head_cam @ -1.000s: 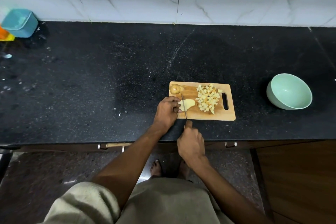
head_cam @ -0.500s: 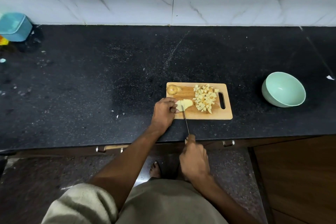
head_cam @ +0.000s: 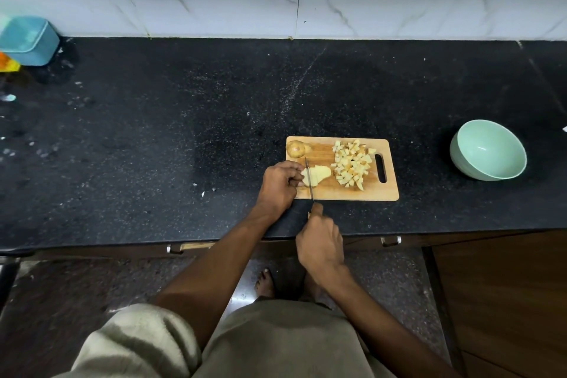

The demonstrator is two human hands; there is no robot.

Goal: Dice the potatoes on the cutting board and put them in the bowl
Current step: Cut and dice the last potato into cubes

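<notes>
A: What changed?
B: The knife [head_cam: 310, 181], gripped in the right hand [head_cam: 320, 242], has pushed forward again through the potato slice [head_cam: 319, 174] that the left hand [head_cam: 279, 184] pinches.
A: Meaning?
B: Still dicing; cubes [head_cam: 352, 167] sit at the board's [head_cam: 362, 195] three o'clock, with the bowl [head_cam: 487, 149] farther out at three.

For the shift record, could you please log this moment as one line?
left hand: holds potato piece | right hand: knife cutting it | diced pile on cutting board | bowl: empty

My left hand [head_cam: 280, 186] holds a potato piece [head_cam: 319, 175] on the board [head_cam: 343, 192]. My right hand [head_cam: 320, 244] is nearer me, its knife [head_cam: 310, 178] lying across the piece. Right of the piece sits the dice pile [head_cam: 352, 167]; behind it, a whole potato [head_cam: 295, 149]. The bowl [head_cam: 487, 149] is far right.
</notes>
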